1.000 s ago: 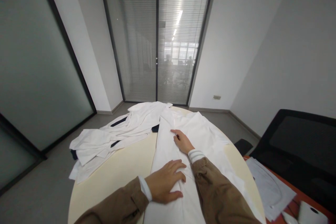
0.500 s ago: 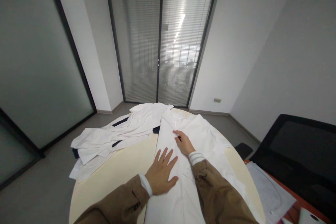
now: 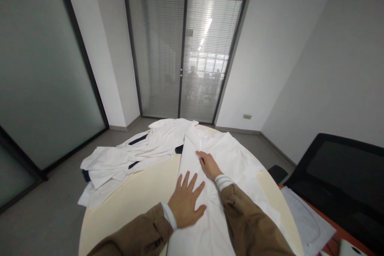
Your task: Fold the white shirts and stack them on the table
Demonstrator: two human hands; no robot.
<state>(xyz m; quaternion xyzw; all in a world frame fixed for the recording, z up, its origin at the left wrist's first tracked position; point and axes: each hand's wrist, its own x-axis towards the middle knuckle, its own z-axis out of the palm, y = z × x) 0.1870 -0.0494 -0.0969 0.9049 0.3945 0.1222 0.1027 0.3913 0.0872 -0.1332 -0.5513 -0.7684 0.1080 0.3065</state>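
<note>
A white garment (image 3: 216, 214) lies lengthwise over the right part of the round table, with its left side folded into a straight edge. My left hand (image 3: 186, 204) rests palm down on it near that edge, fingers spread wide. Farther up the cloth is my right hand (image 3: 209, 164), its index finger stretched out against the fabric and its other fingers partly bent and hidden. No cloth shows gripped in either hand. My right forearm covers part of the garment.
More white clothes with dark blue parts (image 3: 120, 160) lie heaped on the left of the pale round table (image 3: 141, 212). At the right stand a black mesh chair (image 3: 339, 172) and a red surface with a grey-white bag (image 3: 309, 220). Glass doors (image 3: 180, 56) are behind.
My left hand has slid slightly to the right on the garment. My right hand has shifted very slightly left, its fingers a little straighter. The garment lies much as before.
</note>
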